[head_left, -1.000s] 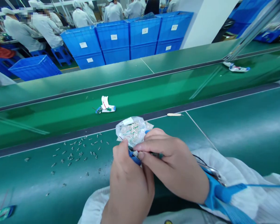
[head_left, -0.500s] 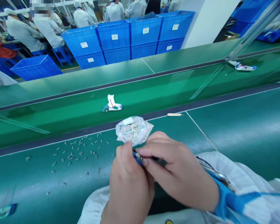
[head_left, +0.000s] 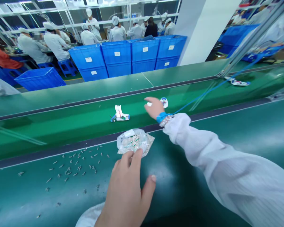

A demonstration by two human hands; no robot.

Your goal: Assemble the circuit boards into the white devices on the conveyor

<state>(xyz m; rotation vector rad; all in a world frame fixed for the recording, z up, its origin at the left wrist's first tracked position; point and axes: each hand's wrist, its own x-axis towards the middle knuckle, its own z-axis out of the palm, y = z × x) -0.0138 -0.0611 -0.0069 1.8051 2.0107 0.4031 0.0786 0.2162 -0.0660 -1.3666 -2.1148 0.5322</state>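
My right hand [head_left: 155, 107] reaches out over the green conveyor belt [head_left: 85, 121], its fingers pointing left. Just beyond those fingers, a small white and blue part [head_left: 164, 102] stands on the belt, and I cannot tell whether the hand touches it. My left hand [head_left: 125, 186] lies low on the green bench [head_left: 180, 189] with its fingers apart, holding nothing. Its fingertips are just below a clear plastic bag [head_left: 133, 142] of small parts. Several small metal pieces [head_left: 78, 167] lie scattered left of the bag.
Farther left on the belt lies a white, blue and green assembly [head_left: 120, 115], and another [head_left: 236, 82] lies at the right. A blue wrist strap [head_left: 162, 117] trails a blue cord to the upper right. Stacked blue crates [head_left: 115, 60] and people in white [head_left: 117, 34] stand beyond.
My hands have separated and no longer hold the small blue part together. The right hand has moved out over the belt, and the items on the belt have shifted right.
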